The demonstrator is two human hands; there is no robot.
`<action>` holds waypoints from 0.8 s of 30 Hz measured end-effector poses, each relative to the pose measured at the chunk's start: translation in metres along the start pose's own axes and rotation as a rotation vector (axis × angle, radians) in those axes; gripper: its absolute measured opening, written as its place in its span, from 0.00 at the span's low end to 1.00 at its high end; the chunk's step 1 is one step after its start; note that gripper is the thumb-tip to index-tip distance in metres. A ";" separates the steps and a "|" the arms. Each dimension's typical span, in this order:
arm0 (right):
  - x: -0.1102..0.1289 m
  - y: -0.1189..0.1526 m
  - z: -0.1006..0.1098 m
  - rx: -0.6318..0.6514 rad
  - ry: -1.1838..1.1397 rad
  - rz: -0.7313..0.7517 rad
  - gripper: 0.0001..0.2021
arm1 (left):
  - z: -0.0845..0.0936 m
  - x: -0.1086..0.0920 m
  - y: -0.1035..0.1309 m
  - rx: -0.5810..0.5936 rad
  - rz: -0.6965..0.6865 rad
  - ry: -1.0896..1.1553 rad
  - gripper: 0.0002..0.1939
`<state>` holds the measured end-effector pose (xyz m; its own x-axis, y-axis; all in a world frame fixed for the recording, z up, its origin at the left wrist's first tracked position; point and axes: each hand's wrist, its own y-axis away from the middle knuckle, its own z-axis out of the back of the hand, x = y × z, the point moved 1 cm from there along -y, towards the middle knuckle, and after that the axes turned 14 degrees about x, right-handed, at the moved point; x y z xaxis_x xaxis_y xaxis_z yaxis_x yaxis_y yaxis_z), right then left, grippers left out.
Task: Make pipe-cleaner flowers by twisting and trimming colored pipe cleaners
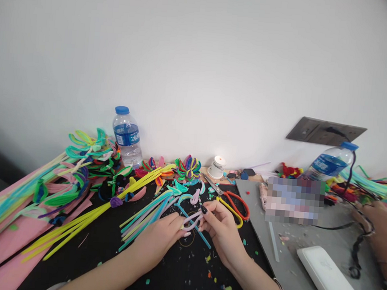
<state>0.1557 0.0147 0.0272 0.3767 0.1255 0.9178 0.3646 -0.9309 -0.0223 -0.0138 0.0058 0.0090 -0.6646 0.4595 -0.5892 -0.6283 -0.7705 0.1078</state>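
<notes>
Head view is on my monitor; which step do you see in hand?

I'd call it shaping: a soft, fuzzy lilac pipe cleaner (191, 227) is bent into a narrow loop, held between both hands above the black tabletop (128, 274).

And the fingers?

From my remote seat, the left hand (167, 228) pinches the loop's near-left end between thumb and fingers. The right hand (222, 228) pinches the opposite end between thumb and forefinger. I can't tell whether the strand's ends are twisted together; the fingertips cover them.

What does the next move call for, in your judgement?

A firm pinch on one side while the other bends or turns the strand, I'd say. Too hard a pull could flatten the curve.

Anything near to mind?

A straight blue fuzzy stem (207, 241) lies just under the hands. A loose bundle of turquoise, blue and lilac fuzzy stems (160, 212) lies beside the left hand, and metal scissors with red and yellow handles (222, 193) lie beyond the right.
</notes>
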 end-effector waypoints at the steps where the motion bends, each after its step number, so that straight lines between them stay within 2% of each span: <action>1: -0.001 0.000 0.000 0.007 -0.015 -0.004 0.13 | 0.000 0.001 0.000 -0.019 -0.006 0.003 0.12; 9: -0.005 0.000 0.001 0.040 -0.103 -0.019 0.13 | 0.003 0.007 0.001 -0.161 0.020 0.047 0.15; 16: -0.004 -0.001 0.001 0.031 -0.121 -0.035 0.13 | -0.002 0.011 -0.001 -0.053 0.078 -0.156 0.14; 24: -0.003 -0.002 0.005 0.007 -0.033 -0.040 0.12 | -0.001 0.010 -0.003 -0.026 0.080 -0.329 0.15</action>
<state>0.1582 0.0178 0.0226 0.3899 0.1737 0.9043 0.3861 -0.9224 0.0108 -0.0181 0.0126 0.0020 -0.8092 0.5116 -0.2890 -0.5608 -0.8192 0.1200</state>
